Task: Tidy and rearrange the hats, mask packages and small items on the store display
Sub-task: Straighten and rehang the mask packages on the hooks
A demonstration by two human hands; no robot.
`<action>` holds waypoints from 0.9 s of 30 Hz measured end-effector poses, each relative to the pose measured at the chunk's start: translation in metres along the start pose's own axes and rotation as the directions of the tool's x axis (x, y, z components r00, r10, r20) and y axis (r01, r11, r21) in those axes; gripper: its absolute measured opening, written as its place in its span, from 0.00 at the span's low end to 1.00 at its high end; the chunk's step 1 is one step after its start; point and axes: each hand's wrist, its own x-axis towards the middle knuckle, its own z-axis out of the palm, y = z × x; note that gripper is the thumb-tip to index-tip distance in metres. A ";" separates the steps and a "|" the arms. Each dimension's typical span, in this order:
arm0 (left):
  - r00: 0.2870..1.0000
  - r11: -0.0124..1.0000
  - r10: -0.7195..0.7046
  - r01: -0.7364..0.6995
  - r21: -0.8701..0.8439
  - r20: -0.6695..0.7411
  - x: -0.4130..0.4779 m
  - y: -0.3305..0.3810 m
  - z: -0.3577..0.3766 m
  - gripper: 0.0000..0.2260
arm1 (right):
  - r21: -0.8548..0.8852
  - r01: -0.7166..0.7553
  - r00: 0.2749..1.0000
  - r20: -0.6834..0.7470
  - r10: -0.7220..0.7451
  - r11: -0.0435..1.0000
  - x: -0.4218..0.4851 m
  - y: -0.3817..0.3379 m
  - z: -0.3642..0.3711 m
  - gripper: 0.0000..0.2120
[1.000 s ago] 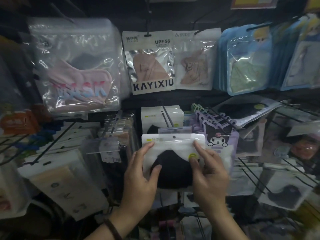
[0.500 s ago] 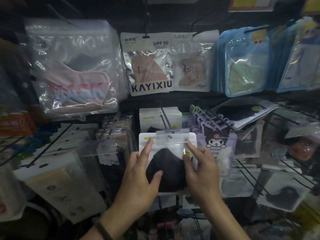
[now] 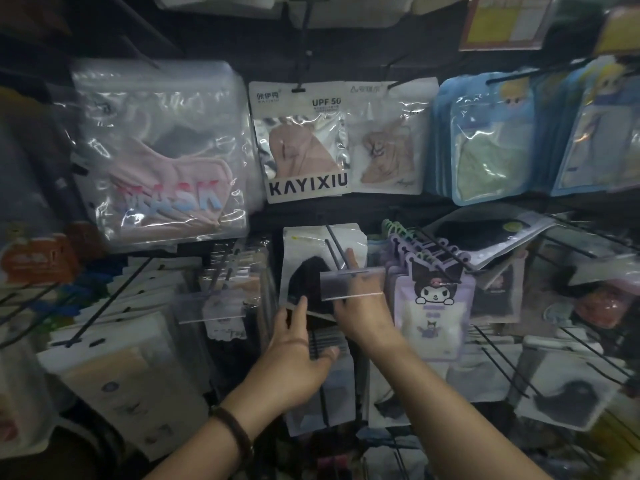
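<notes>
Both hands are working at the white mask package [image 3: 311, 251] with the black mask, which is hanging on the double-pronged hook [image 3: 334, 247] mid-display. The left hand [image 3: 294, 355] is spread wide, fingertips touching the package's bottom edge. The right hand [image 3: 360, 306] is reaching behind the clear price tag [image 3: 351, 281]; whether its grip is closing on anything, I cannot tell. The purple cartoon packages [image 3: 434, 296] are hanging just beside it.

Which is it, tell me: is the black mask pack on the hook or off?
On: the black mask pack hangs behind the clear tag, the hook's wires crossing its top.
</notes>
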 end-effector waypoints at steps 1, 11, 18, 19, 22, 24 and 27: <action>1.000 1.000 0.006 -0.006 0.014 -0.007 0.000 -0.003 -0.001 0.44 | -0.071 0.006 1.000 0.010 -0.005 0.997 0.005 -0.001 0.003 0.34; 0.980 0.980 0.134 -0.152 0.126 0.145 -0.014 -0.004 -0.007 0.23 | 0.094 -0.045 0.999 0.011 0.044 0.995 -0.056 -0.031 -0.043 0.15; 0.931 0.943 0.311 -0.328 0.061 0.194 -0.021 0.029 0.021 0.14 | 0.231 -0.083 0.975 -0.181 0.126 0.970 -0.129 -0.006 -0.127 0.08; 0.920 0.936 0.338 -0.350 0.029 0.196 -0.023 0.040 0.026 0.12 | 0.247 -0.097 0.967 -0.208 0.150 0.964 -0.132 0.003 -0.141 0.07; 0.886 0.902 0.430 -0.430 -0.043 0.175 -0.029 0.082 0.038 0.10 | 0.377 -0.172 0.936 -0.226 0.270 0.910 -0.124 0.042 -0.177 0.07; 0.856 0.867 0.498 -0.494 -0.067 0.137 -0.031 0.114 0.043 0.09 | 0.466 -0.193 0.920 -0.221 0.324 0.864 -0.116 0.073 -0.195 0.07; 0.809 0.809 0.587 -0.586 -0.050 0.006 -0.027 0.163 0.050 0.07 | 0.541 -0.225 0.919 -0.159 0.362 0.810 -0.104 0.110 -0.211 0.10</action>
